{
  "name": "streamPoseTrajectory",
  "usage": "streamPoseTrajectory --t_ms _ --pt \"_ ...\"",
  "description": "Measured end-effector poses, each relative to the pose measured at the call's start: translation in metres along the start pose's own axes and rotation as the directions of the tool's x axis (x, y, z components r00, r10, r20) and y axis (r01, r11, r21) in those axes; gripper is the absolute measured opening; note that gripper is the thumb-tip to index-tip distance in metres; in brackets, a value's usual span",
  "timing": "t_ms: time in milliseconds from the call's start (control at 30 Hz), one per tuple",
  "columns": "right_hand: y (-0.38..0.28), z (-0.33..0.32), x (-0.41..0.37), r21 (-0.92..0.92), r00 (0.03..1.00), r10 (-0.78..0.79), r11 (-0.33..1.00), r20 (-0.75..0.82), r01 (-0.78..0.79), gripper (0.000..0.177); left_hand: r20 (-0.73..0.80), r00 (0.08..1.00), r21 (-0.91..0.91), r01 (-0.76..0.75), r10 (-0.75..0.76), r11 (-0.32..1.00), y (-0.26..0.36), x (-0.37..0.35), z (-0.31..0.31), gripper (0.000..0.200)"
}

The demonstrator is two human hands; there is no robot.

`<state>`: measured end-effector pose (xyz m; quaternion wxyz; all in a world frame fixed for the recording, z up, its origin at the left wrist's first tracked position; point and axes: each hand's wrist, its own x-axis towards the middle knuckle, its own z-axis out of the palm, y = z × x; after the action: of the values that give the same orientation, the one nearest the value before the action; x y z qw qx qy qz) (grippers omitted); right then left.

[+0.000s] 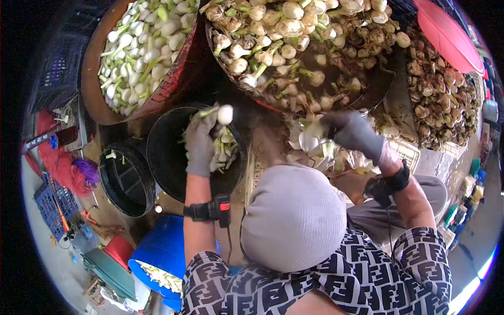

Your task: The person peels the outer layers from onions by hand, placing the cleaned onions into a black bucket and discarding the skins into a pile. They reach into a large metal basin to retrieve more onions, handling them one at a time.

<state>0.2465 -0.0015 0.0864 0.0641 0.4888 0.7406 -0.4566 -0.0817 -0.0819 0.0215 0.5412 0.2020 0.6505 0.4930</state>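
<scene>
My left hand (200,144), in a grey glove, is closed on a white garlic bulb (224,114) with a short green stem. It is held over a black bucket (168,157), in which more clean garlic bulbs (226,149) show beside the hand. My right hand (358,135), also gloved in grey, is over a pile of loose garlic skins (362,160). Motion smears its fingers, and I cannot tell whether they grip anything. A blurred pale-green garlic piece (315,129) is right beside those fingertips. Ahead, a large round tub (386,86) holds unpeeled garlic and murky water.
Clean white garlic fills a rusty red tub (178,71) at upper left. Dirty bulbs (443,100) are heaped at right below a pink basin (451,37). A smaller black bucket (107,181) and a blue barrel (163,236) stand at left.
</scene>
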Motion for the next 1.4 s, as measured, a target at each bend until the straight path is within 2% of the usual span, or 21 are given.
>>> streamPoseTrajectory --t_ms 67,133,167,267,367,400,467,500,567,600,633,733,767,800,833,867,933,967,1100,1200,1400 --pt "0.012 -0.015 0.033 -0.08 0.993 -0.063 0.995 -0.102 0.055 0.021 -0.065 0.99 0.507 -0.073 0.122 0.859 -0.048 0.013 -0.062 0.024" --pt "0.017 -0.016 0.074 -0.099 0.965 -0.103 0.992 -0.243 0.081 0.021 -0.078 0.977 0.793 -0.059 0.197 0.607 -0.046 -0.004 -0.071 0.021" --pt "0.021 -0.016 0.099 -0.167 0.982 -0.09 0.984 -0.168 0.062 0.025 -0.077 0.969 0.894 -0.037 0.234 0.447 -0.042 -0.009 -0.073 0.02" --pt "0.047 0.007 0.172 -0.346 0.99 -0.142 0.93 -0.021 0.126 0.035 -0.239 0.968 0.563 0.205 -0.081 0.801 -0.029 -0.019 -0.056 0.017" --pt "0.069 0.041 0.212 -0.42 0.978 -0.134 0.887 0.158 0.189 0.039 -0.126 0.991 0.568 0.1 -0.033 0.817 -0.028 -0.013 -0.04 0.017" --pt "0.071 0.046 0.216 -0.428 0.962 -0.111 0.879 0.248 0.212 0.036 -0.099 0.995 0.552 0.069 -0.017 0.831 -0.023 -0.012 -0.031 0.018" --pt "0.078 0.049 0.217 -0.471 0.963 -0.095 0.857 0.251 0.208 0.031 -0.042 0.999 0.513 0.005 0.019 0.858 -0.005 -0.008 -0.008 0.02" --pt "0.081 0.048 0.217 -0.494 0.963 -0.089 0.844 0.253 0.208 0.029 0.031 0.98 0.556 -0.18 0.196 0.812 0.001 -0.004 0.002 0.021" --pt "0.067 0.031 0.201 -0.467 0.97 -0.055 0.869 0.237 0.163 0.026 0.198 0.837 0.593 -0.516 0.509 0.618 0.014 0.002 0.023 0.023" --pt "0.055 0.018 0.189 -0.453 0.973 -0.037 0.881 0.226 0.139 0.024 0.222 0.867 0.567 -0.487 0.446 0.664 0.028 -0.001 0.038 0.028" --pt "0.049 0.009 0.177 -0.361 0.969 -0.059 0.921 0.239 0.145 0.025 0.25 0.89 0.542 -0.455 0.382 0.706 0.042 -0.004 0.054 0.033" --pt "0.032 -0.004 0.139 0.154 0.967 0.003 0.987 0.256 -0.044 0.027 0.499 0.733 0.492 -0.679 0.462 0.545 0.051 0.006 0.09 0.049" --pt "0.022 -0.012 0.122 0.221 0.966 -0.161 0.968 0.201 0.115 0.025 0.552 0.695 0.501 -0.718 0.46 0.483 0.049 0.008 0.1 0.052" --pt "-0.002 -0.027 0.099 0.277 0.938 -0.32 0.921 0.135 0.274 0.023 0.602 0.657 0.506 -0.754 0.454 0.419 0.045 0.011 0.107 0.056" --pt "-0.011 -0.027 0.088 0.419 0.937 -0.339 0.865 0.081 0.276 0.023 0.635 0.626 0.457 -0.777 0.453 0.432 0.037 0.016 0.11 0.056" --pt "-0.021 -0.028 0.077 0.55 0.934 -0.356 0.786 0.027 0.284 0.023 0.599 0.663 0.464 -0.744 0.449 0.481 0.035 0.015 0.11 0.056" --pt "-0.026 -0.016 0.07 0.892 0.992 -0.11 0.452 0.054 0.001 0.026 0.528 0.734 0.466 -0.671 0.427 0.576 0.034 0.014 0.113 0.055" --pt "-0.027 -0.015 0.064 0.851 0.999 -0.038 0.523 -0.035 0.05 0.028 0.523 0.727 0.467 -0.681 0.445 0.563 0.031 0.013 0.114 0.054" --pt "-0.035 0.014 0.063 0.95 0.987 0.127 0.307 -0.1 0.057 0.023 0.505 0.709 0.483 -0.704 0.492 0.521 0.021 0.009 0.119 0.051" --pt "-0.035 0.026 0.07 0.915 0.955 0.189 0.376 -0.23 0.147 0.021 0.488 0.718 0.505 -0.696 0.497 0.51 0.02 0.007 0.12 0.05" --pt "-0.03 0.023 0.066 0.859 0.961 0.189 0.505 -0.202 0.081 0.018 0.48 0.751 0.431 -0.652 0.453 0.623 0.013 0.008 0.12 0.048"
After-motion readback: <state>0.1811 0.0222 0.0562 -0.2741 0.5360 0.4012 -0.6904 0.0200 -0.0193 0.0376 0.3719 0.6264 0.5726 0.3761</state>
